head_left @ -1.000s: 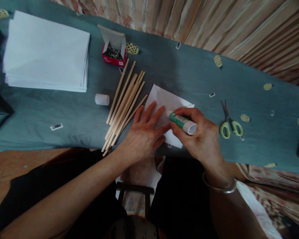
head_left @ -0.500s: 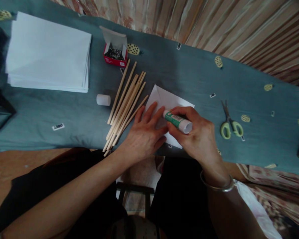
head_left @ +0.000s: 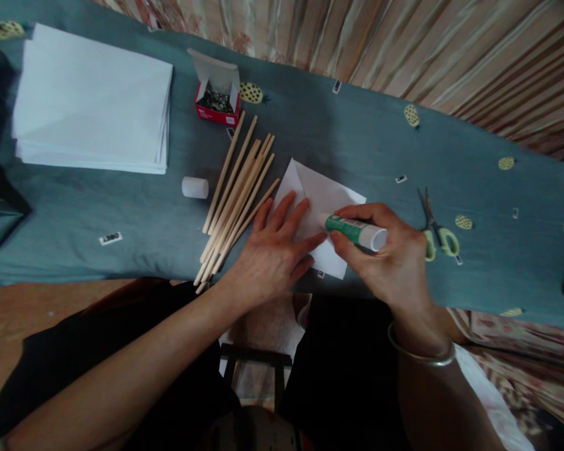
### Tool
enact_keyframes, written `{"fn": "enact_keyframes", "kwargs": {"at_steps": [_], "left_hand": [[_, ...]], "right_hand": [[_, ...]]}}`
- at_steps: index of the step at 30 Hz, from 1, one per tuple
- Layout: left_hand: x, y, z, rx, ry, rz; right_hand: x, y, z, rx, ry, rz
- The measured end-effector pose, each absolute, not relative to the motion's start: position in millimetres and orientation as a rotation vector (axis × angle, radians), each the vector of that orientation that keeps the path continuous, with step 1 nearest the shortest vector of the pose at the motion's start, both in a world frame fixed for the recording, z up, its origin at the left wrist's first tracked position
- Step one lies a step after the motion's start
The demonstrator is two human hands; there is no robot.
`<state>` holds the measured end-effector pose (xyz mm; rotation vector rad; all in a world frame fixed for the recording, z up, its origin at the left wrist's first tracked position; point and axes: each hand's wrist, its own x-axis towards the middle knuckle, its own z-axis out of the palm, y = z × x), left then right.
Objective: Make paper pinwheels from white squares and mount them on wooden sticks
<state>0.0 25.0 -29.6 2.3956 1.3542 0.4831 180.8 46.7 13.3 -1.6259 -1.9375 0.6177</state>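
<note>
While right grip [head_left: 395,260] clasps glue stick [head_left: 356,232], paper [head_left: 328,189] beneath.

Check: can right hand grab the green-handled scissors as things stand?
Probably not: the right hand is near the green-handled scissors, nothing visibly between, but it's holding the glue stick.

I am holding a green-and-white tube [head_left: 357,232] over white paper [head_left: 331,188] by the worktop's [head_left: 371,150] near edge. Yellow pineapples [head_left: 411,115] are patterning the blue-green cloth [head_left: 310,113], one by the far edge wearing black spots beside a red box [head_left: 216,115]. Toward the near edge, pale-tan sticks [head_left: 235,202] and green-handled scissors [head_left: 432,223] are showing.
</note>
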Motion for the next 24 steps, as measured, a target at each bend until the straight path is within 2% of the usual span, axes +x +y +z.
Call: {"fn": "enact_keyframes", "kwargs": {"at_steps": [3,9,13,16,20,24], "left_hand": [[-1,25,-33,2.406,1.346,0.51],[-2,24,-35,2.408,1.311,0.62],[-23,28,-22,2.386,1.277,0.834],[-53,35,-13,2.351,1.483,0.958],[-92,40,-14,2.382,1.724,0.876],[-106,34,-18,2.274,1.75,0.796]], "right_hand": [[192,52,11,-1.501,-1.496,0.68],[210,66,6,-1.181,-0.679,1.282],[210,64,4,-1.087,-0.549,1.493],[206,61,2,-1.055,-0.519,1.547],[201,57,0,-1.056,-0.462,1.604],[198,53,-2,-1.035,-0.383,1.689]]}}
